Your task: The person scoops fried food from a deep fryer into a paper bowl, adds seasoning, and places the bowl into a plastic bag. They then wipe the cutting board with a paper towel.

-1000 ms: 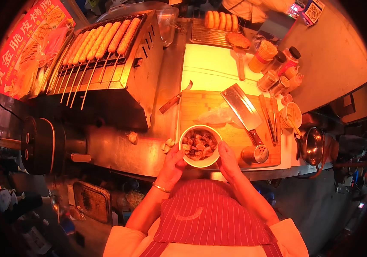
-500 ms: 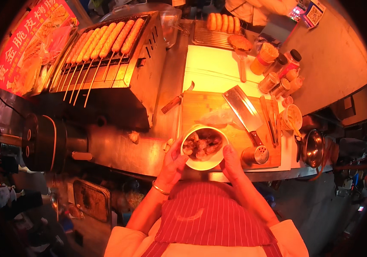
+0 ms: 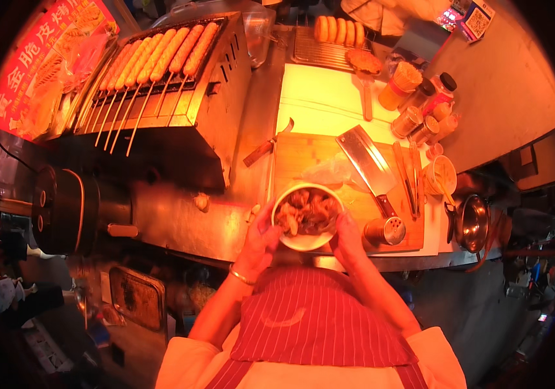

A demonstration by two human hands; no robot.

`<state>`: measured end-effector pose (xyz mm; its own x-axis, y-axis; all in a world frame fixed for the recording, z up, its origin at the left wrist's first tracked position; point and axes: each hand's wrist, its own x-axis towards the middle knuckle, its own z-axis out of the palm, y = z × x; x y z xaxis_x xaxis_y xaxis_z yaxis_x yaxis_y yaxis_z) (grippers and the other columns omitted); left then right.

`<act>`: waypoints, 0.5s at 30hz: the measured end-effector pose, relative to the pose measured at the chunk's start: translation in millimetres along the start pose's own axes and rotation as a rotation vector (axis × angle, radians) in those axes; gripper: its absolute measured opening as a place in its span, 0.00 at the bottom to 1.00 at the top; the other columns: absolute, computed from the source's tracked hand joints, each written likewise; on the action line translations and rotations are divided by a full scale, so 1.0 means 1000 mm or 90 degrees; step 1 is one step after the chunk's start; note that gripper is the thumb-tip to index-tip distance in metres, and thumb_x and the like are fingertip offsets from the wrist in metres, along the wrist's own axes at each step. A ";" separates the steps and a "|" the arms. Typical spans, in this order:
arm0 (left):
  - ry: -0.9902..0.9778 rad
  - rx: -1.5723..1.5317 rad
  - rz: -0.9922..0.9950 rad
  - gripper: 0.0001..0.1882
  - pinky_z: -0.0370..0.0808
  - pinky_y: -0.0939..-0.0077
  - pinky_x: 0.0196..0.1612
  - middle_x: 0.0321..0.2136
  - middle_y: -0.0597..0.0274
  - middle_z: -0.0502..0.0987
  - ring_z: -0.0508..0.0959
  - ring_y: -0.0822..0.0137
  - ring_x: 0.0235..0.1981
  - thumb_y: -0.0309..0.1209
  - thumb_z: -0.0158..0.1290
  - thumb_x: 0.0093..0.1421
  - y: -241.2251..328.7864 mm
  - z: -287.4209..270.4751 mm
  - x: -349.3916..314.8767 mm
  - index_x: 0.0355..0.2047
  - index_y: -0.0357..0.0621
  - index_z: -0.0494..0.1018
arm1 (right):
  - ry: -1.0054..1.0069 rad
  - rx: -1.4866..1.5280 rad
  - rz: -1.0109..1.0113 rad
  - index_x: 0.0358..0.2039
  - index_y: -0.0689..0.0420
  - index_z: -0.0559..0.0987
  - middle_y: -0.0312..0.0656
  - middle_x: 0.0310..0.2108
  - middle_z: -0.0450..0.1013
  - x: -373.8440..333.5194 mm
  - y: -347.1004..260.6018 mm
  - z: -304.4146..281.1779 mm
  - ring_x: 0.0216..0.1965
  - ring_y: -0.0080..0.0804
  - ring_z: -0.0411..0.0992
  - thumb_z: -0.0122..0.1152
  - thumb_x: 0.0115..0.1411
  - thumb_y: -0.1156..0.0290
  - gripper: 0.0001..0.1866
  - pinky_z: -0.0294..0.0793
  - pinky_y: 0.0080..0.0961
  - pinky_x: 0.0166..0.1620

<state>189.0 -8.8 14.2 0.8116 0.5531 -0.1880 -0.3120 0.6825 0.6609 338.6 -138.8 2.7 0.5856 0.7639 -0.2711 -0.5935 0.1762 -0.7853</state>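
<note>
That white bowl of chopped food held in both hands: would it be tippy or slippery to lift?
Probably steady enough: the left hand and right hand cup the white bowl from opposite sides. It is heaped with chopped pieces nearly to the rim, so it is likely weighty and could spill if tilted. The smooth rounded wall may be slippery.

Bowl (image 3: 308,217): white, round, upright, rim slightly tilted toward person. Filled with brown chopped meat chunks (image 3: 308,211), heaped near rim level. Held above near edge of cutting board (image 3: 303,155), left hand (image 3: 261,238) on left wall, right hand (image 3: 349,235) on right wall. Just left of cleaver (image 3: 369,163) handle.
</note>
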 end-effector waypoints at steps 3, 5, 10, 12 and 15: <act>0.045 -0.032 -0.086 0.37 0.64 0.70 0.59 0.55 0.55 0.66 0.67 0.63 0.57 0.32 0.59 0.54 -0.006 -0.005 -0.014 0.61 0.36 0.55 | 0.047 -0.026 0.084 0.57 0.59 0.64 0.41 0.53 0.67 -0.011 0.017 -0.010 0.55 0.33 0.65 0.50 0.64 0.52 0.28 0.66 0.33 0.58; 0.075 -0.039 -0.099 0.38 0.64 0.70 0.59 0.56 0.55 0.66 0.67 0.64 0.57 0.32 0.59 0.54 -0.003 0.001 -0.016 0.62 0.37 0.54 | 0.056 -0.004 0.106 0.59 0.59 0.63 0.40 0.54 0.66 -0.011 0.019 -0.008 0.55 0.29 0.65 0.50 0.65 0.56 0.27 0.65 0.29 0.57; -0.008 -0.011 0.038 0.42 0.61 0.70 0.61 0.59 0.56 0.62 0.64 0.63 0.59 0.29 0.61 0.51 0.018 0.019 -0.006 0.63 0.37 0.53 | -0.070 0.014 -0.044 0.60 0.59 0.61 0.41 0.55 0.65 -0.005 -0.016 0.024 0.56 0.30 0.64 0.52 0.64 0.55 0.30 0.64 0.29 0.58; -0.012 -0.016 0.015 0.41 0.63 0.69 0.61 0.59 0.56 0.62 0.64 0.63 0.59 0.31 0.61 0.52 0.011 0.011 -0.003 0.63 0.38 0.52 | -0.056 0.004 -0.035 0.59 0.59 0.61 0.42 0.56 0.64 -0.001 -0.011 0.020 0.56 0.33 0.64 0.53 0.61 0.49 0.33 0.65 0.33 0.58; 0.033 -0.028 -0.066 0.39 0.63 0.68 0.60 0.59 0.56 0.62 0.65 0.62 0.58 0.30 0.59 0.54 -0.006 -0.009 -0.012 0.62 0.37 0.52 | 0.018 -0.045 0.061 0.58 0.58 0.62 0.42 0.56 0.65 -0.009 0.011 -0.001 0.55 0.33 0.65 0.52 0.61 0.49 0.32 0.66 0.34 0.58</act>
<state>176.7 -15.3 5.5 0.8146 0.5014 -0.2916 -0.2500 0.7571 0.6036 327.2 -144.7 -4.2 0.5440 0.7570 -0.3620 -0.6074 0.0576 -0.7923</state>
